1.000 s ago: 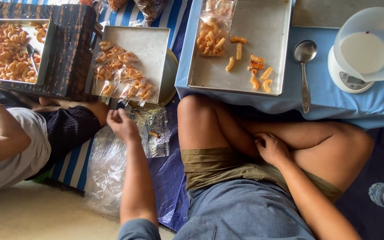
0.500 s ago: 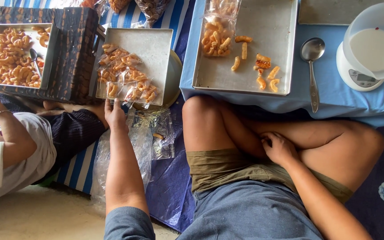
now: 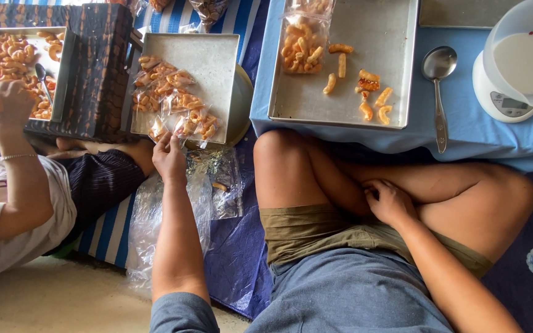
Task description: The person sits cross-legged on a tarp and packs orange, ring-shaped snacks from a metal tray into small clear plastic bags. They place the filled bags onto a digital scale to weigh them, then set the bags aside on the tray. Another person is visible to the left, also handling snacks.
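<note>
My left hand (image 3: 169,157) reaches to the near edge of a metal tray (image 3: 217,58) and its fingers pinch a small clear packet of orange snacks (image 3: 157,130), one of several packets lying in that tray. My right hand (image 3: 390,200) rests on my crossed legs with the fingers curled and nothing in it. A second metal tray (image 3: 377,37) on the blue cloth ahead holds a filled clear bag (image 3: 300,40) and several loose orange snack pieces (image 3: 368,80).
A metal spoon (image 3: 439,92) lies right of the second tray, beside a white kitchen scale with a clear bowl (image 3: 519,68). Empty clear bags (image 3: 211,179) lie on the mat. At the left, another person's hand (image 3: 8,108) is over a tray of snacks (image 3: 7,55).
My left arm has stretched forward from the clear bags on the mat to the tray of packets and taken hold of one. My right hand stays on my leg.
</note>
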